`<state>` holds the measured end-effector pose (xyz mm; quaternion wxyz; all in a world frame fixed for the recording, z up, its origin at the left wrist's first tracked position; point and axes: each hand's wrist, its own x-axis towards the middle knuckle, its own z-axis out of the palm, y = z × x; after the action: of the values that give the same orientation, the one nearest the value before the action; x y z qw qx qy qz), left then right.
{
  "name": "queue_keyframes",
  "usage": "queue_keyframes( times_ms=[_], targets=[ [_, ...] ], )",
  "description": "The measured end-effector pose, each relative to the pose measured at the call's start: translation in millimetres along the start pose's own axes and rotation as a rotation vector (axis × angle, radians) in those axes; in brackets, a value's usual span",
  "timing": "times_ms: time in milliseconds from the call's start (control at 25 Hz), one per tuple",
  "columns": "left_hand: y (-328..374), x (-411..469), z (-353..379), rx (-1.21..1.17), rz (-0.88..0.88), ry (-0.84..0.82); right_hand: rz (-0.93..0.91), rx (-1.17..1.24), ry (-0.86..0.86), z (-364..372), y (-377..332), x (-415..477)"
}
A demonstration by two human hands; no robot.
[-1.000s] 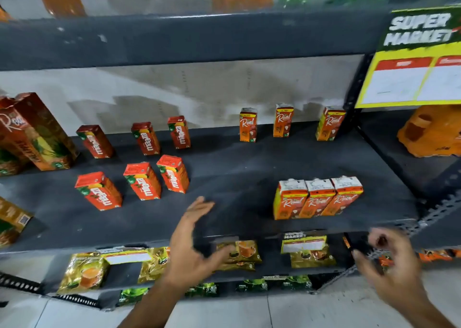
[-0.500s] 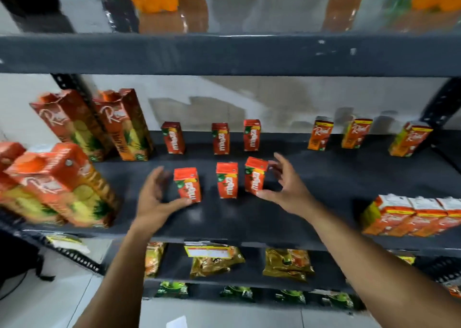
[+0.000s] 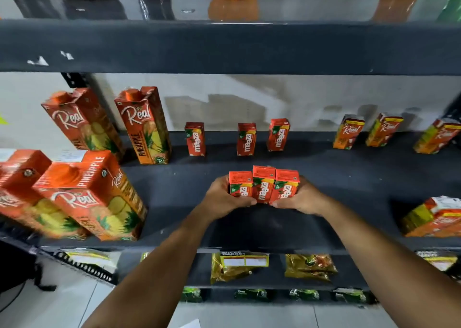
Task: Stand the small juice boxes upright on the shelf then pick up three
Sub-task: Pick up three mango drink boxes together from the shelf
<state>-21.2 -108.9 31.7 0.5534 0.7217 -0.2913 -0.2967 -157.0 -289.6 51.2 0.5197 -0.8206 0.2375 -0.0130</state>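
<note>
Three small red Maaza juice boxes point(image 3: 263, 186) stand upright, pressed side by side, in the middle of the dark shelf point(image 3: 336, 178). My left hand point(image 3: 222, 198) clasps the left box of the group and my right hand point(image 3: 300, 198) clasps the right box, so the trio is squeezed between both hands. Whether the boxes rest on the shelf or are lifted I cannot tell. Behind them, three more small Maaza boxes point(image 3: 246, 138) stand upright in a row near the back wall.
Tall Real pineapple cartons point(image 3: 143, 125) stand at the back left and larger ones point(image 3: 92, 195) at the front left. Small Real boxes point(image 3: 348, 132) line the back right, with more point(image 3: 434, 218) at the right front. An upper shelf beam point(image 3: 224, 46) hangs overhead; snack packets point(image 3: 239, 265) lie below.
My hands have closed in from either side and pushed the three front boxes together into one tight group. The view has shifted closer to them.
</note>
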Motion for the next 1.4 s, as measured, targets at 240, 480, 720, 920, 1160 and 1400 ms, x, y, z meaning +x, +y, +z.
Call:
queue_keyframes(
  times_ms=[240, 480, 720, 920, 1160, 1400],
  targets=[
    [-13, -19, -11, -0.018, -0.005, -0.11, -0.01, 0.074, 0.073, 30, 13, -25],
    [-22, -64, -15, 0.036, -0.064, -0.088, 0.044, -0.033, 0.027, 54, 13, -48],
    [-16, -70, -17, 0.093, -0.041, -0.095, 0.028, -0.066, 0.052, 57, 10, -53],
    [-13, -67, -22, 0.138, -0.071, -0.077, 0.039, -0.049, 0.057, 59, 2, -54],
    [-13, -73, -16, 0.183, -0.115, -0.035, 0.077, -0.034, 0.07, 59, 3, -53],
    [-12, -75, -13, 0.169, -0.099, -0.011, 0.097, -0.094, 0.07, 61, 8, -51]
  ],
)
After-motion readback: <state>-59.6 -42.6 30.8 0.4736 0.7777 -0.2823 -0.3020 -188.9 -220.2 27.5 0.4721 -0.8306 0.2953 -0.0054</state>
